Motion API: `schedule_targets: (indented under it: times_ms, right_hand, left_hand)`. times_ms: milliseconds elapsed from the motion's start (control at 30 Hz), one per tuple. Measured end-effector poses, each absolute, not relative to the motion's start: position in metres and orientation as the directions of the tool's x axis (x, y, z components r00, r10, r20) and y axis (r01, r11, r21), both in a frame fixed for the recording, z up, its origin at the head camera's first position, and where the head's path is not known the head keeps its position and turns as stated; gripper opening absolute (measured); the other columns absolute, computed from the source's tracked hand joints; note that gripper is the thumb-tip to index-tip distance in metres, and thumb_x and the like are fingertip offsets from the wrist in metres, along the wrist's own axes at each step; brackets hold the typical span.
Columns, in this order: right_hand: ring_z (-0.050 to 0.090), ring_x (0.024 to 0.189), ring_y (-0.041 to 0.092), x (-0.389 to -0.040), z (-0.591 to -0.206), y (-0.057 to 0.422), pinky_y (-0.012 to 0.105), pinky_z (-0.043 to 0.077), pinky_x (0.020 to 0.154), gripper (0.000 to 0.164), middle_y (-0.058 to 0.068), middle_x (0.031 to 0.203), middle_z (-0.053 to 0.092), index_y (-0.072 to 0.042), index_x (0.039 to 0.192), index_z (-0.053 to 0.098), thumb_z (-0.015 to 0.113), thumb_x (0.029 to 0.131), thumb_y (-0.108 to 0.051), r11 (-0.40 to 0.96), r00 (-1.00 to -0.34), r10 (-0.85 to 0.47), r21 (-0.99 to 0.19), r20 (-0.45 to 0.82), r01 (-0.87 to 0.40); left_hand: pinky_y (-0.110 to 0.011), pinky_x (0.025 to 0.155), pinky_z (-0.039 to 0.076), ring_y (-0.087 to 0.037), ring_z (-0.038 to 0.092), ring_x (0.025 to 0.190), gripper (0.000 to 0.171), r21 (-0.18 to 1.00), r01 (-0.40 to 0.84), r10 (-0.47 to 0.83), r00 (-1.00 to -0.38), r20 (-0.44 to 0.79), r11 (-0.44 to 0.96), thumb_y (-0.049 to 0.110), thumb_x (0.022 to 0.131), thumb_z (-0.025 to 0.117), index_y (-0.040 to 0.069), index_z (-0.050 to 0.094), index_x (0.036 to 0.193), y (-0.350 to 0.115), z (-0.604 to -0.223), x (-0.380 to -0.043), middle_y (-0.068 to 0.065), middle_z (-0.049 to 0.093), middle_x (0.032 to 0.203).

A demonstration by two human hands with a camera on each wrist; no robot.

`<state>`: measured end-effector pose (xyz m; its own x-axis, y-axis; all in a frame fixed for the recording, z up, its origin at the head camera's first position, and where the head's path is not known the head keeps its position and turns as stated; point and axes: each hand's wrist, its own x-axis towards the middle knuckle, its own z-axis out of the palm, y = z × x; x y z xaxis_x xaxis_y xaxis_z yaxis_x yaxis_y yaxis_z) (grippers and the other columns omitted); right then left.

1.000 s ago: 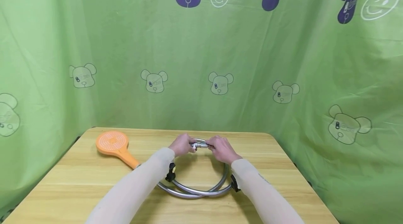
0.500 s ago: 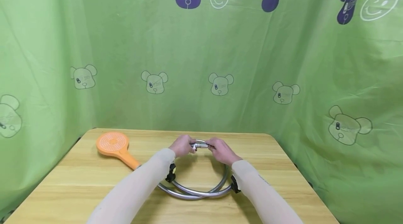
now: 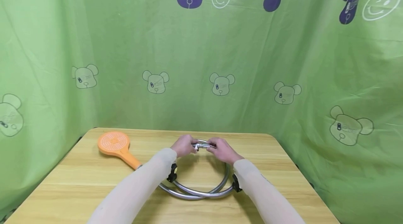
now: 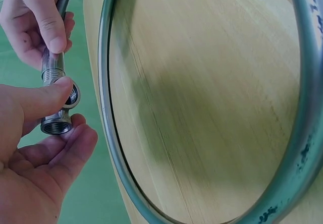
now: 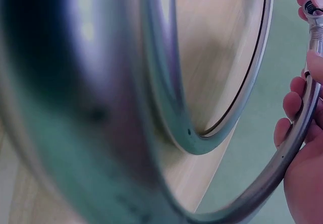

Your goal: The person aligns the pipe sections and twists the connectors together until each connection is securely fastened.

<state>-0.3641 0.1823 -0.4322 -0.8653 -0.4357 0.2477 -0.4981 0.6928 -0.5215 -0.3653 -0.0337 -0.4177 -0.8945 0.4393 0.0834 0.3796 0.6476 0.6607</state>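
Near the far side of the table, my left hand (image 3: 184, 146) pinches a chrome tee-shaped pipe fitting (image 4: 57, 124) between thumb and fingers. One threaded opening of it faces out in the left wrist view. My right hand (image 3: 224, 151) grips the end of a metal shower hose (image 5: 298, 128), its thumb on the smooth end sleeve (image 4: 52, 61). Hose end and fitting meet in line, with some thread showing between them. An orange shower head (image 3: 114, 142) lies face up at the left, its handle joined to the hose's other end, partly behind the left forearm.
The hose loops over the wooden table (image 3: 78, 189) below and between the forearms. A green curtain (image 3: 189, 49) with bear prints hangs close behind the table and along both sides. Black wrist cameras (image 3: 172, 173) sit close to the hose.
My right fingers have shifted slightly around the hose end. The left hand keeps its pinch on the fitting, and the shower head lies where it was.
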Motion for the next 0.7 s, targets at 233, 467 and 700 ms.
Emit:
schedule_targets:
  times_ms: [233,467,700]
  right_hand:
    - [0.057,0.081,0.012,-0.3661,-0.4295,0.1826,0.032,0.052,0.076,0.012,-0.001,0.094,0.067,-0.01,0.105,0.073,0.067,0.096,-0.014,0.699,-0.861,-0.458,-0.51,0.219,-0.502]
    - [0.056,0.084,0.016,-0.3673,-0.4253,0.1821,0.034,0.051,0.076,0.019,0.011,0.102,0.068,-0.009,0.111,0.073,0.06,0.101,-0.019,0.676,-0.862,-0.482,-0.561,0.154,-0.478]
    - [0.052,0.078,0.016,-0.3736,-0.4249,0.1838,0.03,0.048,0.069,0.013,0.011,0.091,0.062,-0.011,0.109,0.067,0.061,0.1,-0.016,0.631,-0.882,-0.457,-0.656,0.114,-0.413]
  left_hand:
    - [-0.027,0.067,0.051,-0.014,0.055,0.069,0.034,0.662,0.379,0.435,-0.896,0.089,0.647,0.003,0.082,0.077,0.009,0.075,0.116,-0.034,-0.4185,-0.3645,0.002,0.071,0.087]
    - [-0.027,0.066,0.052,-0.013,0.057,0.071,0.04,0.665,0.391,0.431,-0.895,0.115,0.636,0.003,0.082,0.078,0.008,0.072,0.121,-0.0368,-0.4214,-0.3654,0.0,0.072,0.09]
    - [-0.026,0.066,0.052,-0.013,0.057,0.07,0.041,0.669,0.392,0.427,-0.896,0.122,0.631,0.003,0.084,0.076,0.008,0.071,0.124,-0.0343,-0.4178,-0.3647,0.0,0.072,0.091]
